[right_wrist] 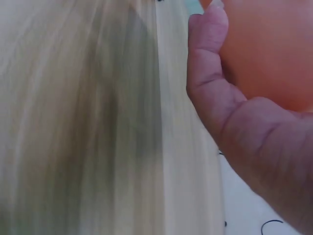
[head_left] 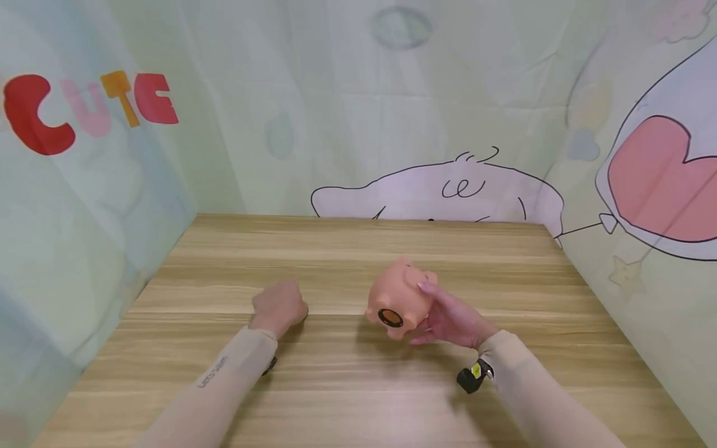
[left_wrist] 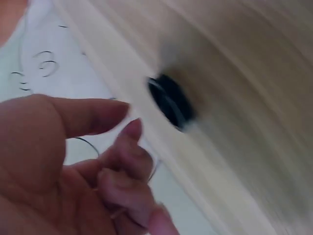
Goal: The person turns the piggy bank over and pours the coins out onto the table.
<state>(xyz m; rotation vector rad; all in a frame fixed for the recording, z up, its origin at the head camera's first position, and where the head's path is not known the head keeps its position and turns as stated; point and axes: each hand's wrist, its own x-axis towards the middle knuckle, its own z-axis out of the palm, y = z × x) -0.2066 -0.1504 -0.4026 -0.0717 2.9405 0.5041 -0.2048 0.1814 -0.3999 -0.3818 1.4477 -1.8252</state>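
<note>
In the head view my right hand (head_left: 456, 320) holds a pink piggy bank (head_left: 400, 289), thumb on its side and fingers beneath. The piggy bank is tipped so its underside, with a black-ringed round opening, faces me. Up close in the right wrist view, the thumb (right_wrist: 210, 68) lies along its smooth orange-pink surface (right_wrist: 274, 54). My left hand (head_left: 279, 306) is over the table, left of the piggy bank. Its fingers are loosely bent with nothing between them. A small black round cap (left_wrist: 180, 98) shows just beyond the left fingertips in the left wrist view.
A wood-grain table (head_left: 336, 398) spans the space below my hands. Printed cloth walls (head_left: 246, 124) enclose its back and both sides. A small black camera (head_left: 470, 378) is strapped at my right wrist.
</note>
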